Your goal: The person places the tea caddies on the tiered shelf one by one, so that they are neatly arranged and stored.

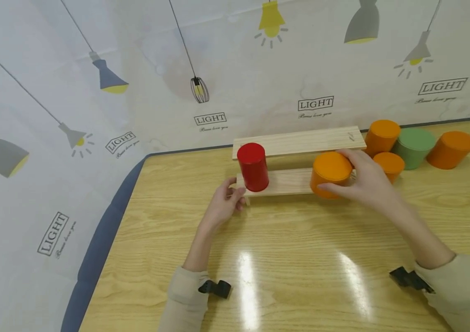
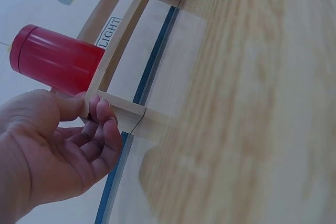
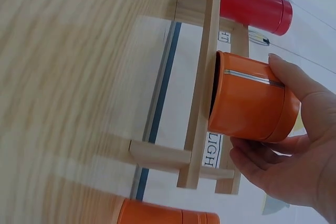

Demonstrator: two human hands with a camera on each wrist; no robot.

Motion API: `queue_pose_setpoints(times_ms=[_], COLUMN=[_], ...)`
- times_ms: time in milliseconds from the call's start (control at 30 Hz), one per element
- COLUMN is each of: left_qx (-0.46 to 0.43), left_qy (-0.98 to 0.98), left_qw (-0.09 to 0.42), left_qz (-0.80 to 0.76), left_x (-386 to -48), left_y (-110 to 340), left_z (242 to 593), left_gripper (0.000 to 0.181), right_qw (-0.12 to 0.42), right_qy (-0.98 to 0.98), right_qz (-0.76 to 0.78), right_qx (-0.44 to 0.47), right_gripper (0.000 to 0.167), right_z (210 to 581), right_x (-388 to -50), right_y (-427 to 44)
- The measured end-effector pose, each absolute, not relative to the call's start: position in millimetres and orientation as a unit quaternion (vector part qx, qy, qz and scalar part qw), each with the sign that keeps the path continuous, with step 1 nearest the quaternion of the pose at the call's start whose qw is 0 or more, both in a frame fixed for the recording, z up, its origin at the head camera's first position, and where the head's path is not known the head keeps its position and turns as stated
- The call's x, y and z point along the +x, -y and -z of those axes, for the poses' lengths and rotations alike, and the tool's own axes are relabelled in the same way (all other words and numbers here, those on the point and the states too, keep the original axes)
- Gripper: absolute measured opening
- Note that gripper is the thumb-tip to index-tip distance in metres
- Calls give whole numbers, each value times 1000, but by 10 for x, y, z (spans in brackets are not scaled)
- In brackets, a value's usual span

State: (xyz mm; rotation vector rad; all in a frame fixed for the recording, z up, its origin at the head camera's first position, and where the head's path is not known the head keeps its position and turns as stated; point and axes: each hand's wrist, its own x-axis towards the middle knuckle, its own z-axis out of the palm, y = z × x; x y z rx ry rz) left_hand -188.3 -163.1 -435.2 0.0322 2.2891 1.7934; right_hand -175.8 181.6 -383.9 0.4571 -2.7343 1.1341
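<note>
A small two-tier wooden shelf (image 1: 288,180) stands toward the back of the table. On the left end of its lower board is a red canister (image 1: 253,168), upright. My left hand (image 1: 223,200) pinches that board's left end between thumb and fingers, as the left wrist view also shows. Toward the right end of the same board, my right hand (image 1: 363,180) grips an orange canister (image 1: 329,177), thumb on the near side and fingers around the far side. In the right wrist view the orange canister (image 3: 252,98) looks slightly tilted, its base edge at the board.
Right of the shelf stand more orange canisters (image 1: 452,150) and a green canister (image 1: 414,146). The shelf's upper board (image 1: 301,140) runs behind the lower one. A wall covering with printed lamps (image 1: 272,20) rises behind the wooden table (image 1: 293,258).
</note>
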Motion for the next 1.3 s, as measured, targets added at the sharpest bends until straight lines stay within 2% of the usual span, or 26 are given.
queue_pose_setpoints(times_ms=[400,667,1300], left_qx=[7,4,10], left_qy=[-782,-783,-782], left_qw=[119,121,116], left_qz=[-612,-610,-613], left_x=[-1873,-1870,-1878], left_y=[1641,1633,1634], left_z=[4331,4314,4339], left_gripper=[55,55,53], right_qw=[88,62,48], right_qy=[899,898,886], right_qz=[-391,-403,-434], right_qx=[175,165,154], right_gripper=[82,83,83], right_z=[3908,3877,3868], right_x=[-1869,-1886,-1896], right_y=[-1527,-1354,-1265])
